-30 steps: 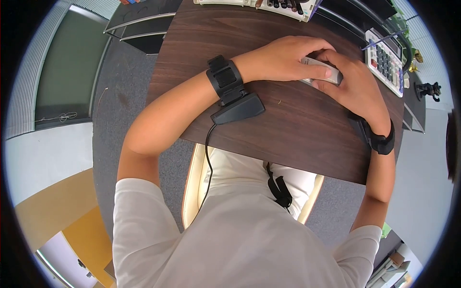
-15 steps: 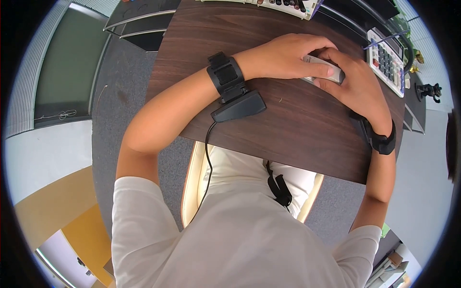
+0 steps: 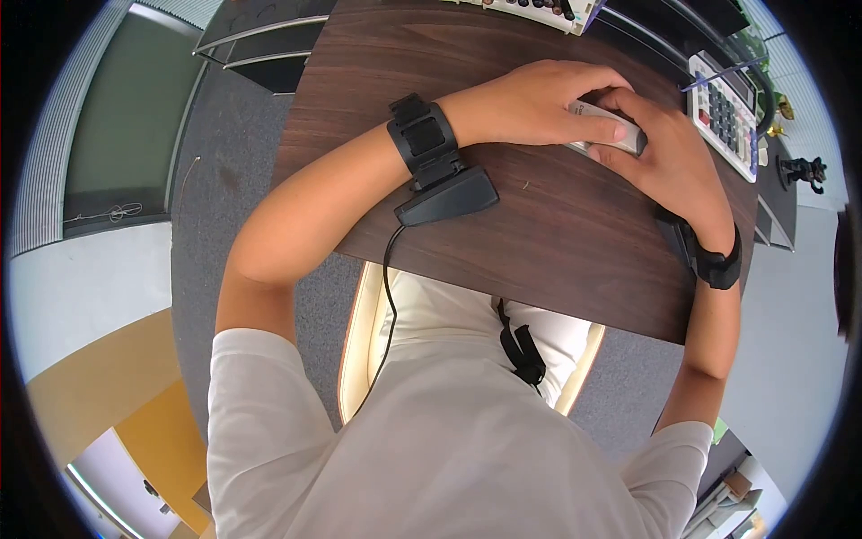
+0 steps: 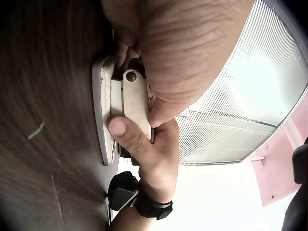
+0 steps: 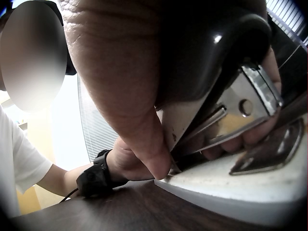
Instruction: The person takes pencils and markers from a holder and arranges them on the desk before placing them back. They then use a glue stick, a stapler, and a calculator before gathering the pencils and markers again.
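Both hands are around a cream stapler [image 3: 634, 144] on the dark wooden table [image 3: 530, 242]. The left hand [image 3: 530, 103] grips its left part, with the thumb lying along the top. From the other side the right hand [image 3: 664, 162] holds the dark-nosed end between thumb and fingers. In the left wrist view, the stapler's hinged side arm [image 4: 137, 98] and pivot pin show, with the right thumb [image 4: 119, 126] against its side. The right wrist view shows the raised black nose [image 5: 216, 53], the metal magazine [image 5: 231, 127] and a gap above the base [image 5: 207, 185].
A white calculator [image 3: 725, 121] lies right of the hands, with a thin purple stick across it. A white tray with pens [image 3: 539, 13] stands at the table's far edge. Further right is a small black figurine [image 3: 802, 171]. A cable [image 3: 389, 287] trails from the left wrist device.
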A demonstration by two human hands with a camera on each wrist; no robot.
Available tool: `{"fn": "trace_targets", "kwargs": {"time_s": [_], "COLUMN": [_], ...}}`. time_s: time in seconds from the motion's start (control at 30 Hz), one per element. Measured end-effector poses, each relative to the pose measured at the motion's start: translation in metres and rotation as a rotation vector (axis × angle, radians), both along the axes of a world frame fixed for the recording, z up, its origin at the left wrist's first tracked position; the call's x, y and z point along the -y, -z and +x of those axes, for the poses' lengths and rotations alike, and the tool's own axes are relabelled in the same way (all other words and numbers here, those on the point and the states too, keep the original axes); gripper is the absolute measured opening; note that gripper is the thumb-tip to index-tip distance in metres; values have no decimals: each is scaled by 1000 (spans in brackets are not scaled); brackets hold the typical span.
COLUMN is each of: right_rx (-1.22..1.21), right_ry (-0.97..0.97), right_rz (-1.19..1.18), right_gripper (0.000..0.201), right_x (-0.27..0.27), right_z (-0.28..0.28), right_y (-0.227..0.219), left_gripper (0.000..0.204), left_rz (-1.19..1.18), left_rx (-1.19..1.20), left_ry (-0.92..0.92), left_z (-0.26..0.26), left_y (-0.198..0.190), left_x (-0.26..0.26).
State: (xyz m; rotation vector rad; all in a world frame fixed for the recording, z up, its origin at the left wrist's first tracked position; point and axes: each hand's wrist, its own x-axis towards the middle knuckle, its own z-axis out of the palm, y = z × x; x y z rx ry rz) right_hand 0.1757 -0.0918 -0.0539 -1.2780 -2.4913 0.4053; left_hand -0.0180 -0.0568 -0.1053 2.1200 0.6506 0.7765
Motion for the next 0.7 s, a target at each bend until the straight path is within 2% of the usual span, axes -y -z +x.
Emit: {"fn": "trace_targets", "kwargs": {"time_s": [0.7], "right_rx": [-14], "right_ry": [-50], "right_rz": [47], "right_gripper": [38], "right_x": [-4], "right_z": [4], "right_y": [6], "left_gripper": [57], "left_rz": [0], "left_rx": [0], "left_ry": [10], "left_z": [0], "left_y": [-2], "left_x": [0]}}
